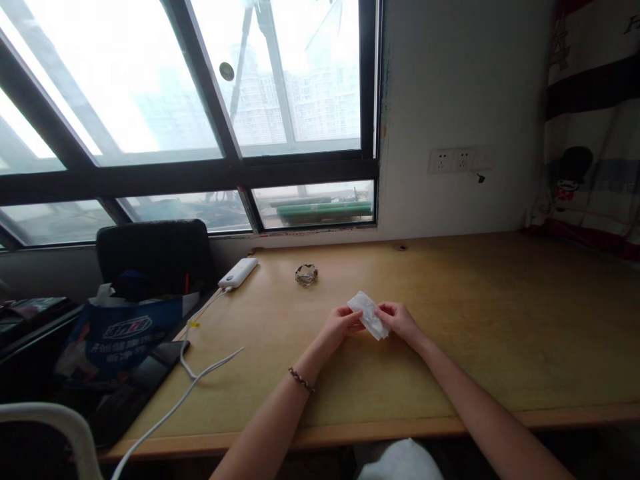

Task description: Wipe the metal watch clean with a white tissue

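A folded white tissue (369,316) is held up between both hands above the wooden table, tilted, with its lower end towards the right. My left hand (345,322) pinches its left edge, thumb on top. On the other side my right hand (397,319) grips the upper right edge between thumb and fingers. Some fingertips are hidden behind the tissue. A silvery metal ring-shaped object (306,274) lies on the table beyond my left hand, touched by neither hand.
On the wooden table (500,320), a white power bank (239,273) lies at the left edge, its white cable (200,375) trailing towards the front. Left of the table are a black chair (153,250) and a blue bag (125,340). A window and wall stand behind.
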Available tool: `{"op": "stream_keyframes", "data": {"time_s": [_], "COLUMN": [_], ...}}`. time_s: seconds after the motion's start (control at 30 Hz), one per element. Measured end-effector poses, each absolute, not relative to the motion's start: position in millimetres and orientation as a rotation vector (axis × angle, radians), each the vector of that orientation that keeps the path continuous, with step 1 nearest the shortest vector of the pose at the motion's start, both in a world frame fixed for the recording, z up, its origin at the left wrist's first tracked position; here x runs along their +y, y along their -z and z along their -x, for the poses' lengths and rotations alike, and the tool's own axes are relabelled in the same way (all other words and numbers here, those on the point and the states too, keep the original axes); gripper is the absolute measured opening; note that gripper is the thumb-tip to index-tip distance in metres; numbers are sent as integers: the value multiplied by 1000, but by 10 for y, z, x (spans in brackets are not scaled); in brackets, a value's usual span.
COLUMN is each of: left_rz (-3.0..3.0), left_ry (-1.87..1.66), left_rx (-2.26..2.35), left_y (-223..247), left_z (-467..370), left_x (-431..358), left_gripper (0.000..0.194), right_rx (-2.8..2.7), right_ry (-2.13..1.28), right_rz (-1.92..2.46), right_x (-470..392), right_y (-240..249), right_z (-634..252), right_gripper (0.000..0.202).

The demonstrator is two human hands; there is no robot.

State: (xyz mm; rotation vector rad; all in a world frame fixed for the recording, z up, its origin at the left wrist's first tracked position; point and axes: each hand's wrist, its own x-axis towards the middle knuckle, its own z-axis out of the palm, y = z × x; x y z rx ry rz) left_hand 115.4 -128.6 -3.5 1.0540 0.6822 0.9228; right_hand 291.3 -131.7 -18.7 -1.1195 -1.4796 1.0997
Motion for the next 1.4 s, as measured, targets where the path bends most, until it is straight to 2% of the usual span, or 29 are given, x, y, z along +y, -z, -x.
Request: {"op": "stream_keyframes", "data": {"time_s": [0.1,0.17,0.37,0.73,0.93,1.13,1.23,1.4], "left_rz": [-1103,-1137,-1262,-1185,-1141,-1366,-1623,-2099], "left_ry": [-954,-968,-945,-1019,-1114,-1043,-1054,-1034], "left_rx": [725,761,790,798,926,1003,1209,1903], "left_y": [51,56,47,69,117,138,177,134], "left_z": [-1153,-1151,-1153,-1167,-1131,-1127,-1079,-811], "left_x": [-1267,-1254,-1262,-1245,-1163,-1151,-1120,-948], "left_gripper": [38,37,34,40,36,32,27,28], "right_rx": [-1553,-1592,-1727,-1019,-958,-981,-862,-644], "right_ry": [-823,-764,-1041,-1302,-1462,-1662,-1544,-1317], "right_rz": [1173,1138,1067,939,924,939,934,967], "right_x": [-1359,-1396,-1434,-1271,-1331,-1369,-1296,-1160], "right_y": [151,106,83,223,112,123,209,285], "right_z": [-2885,-2867,-2842,-2941,-2975,-2938,-2952,-3031], "right_gripper": [32,33,35,33,28,25,20,16]}}
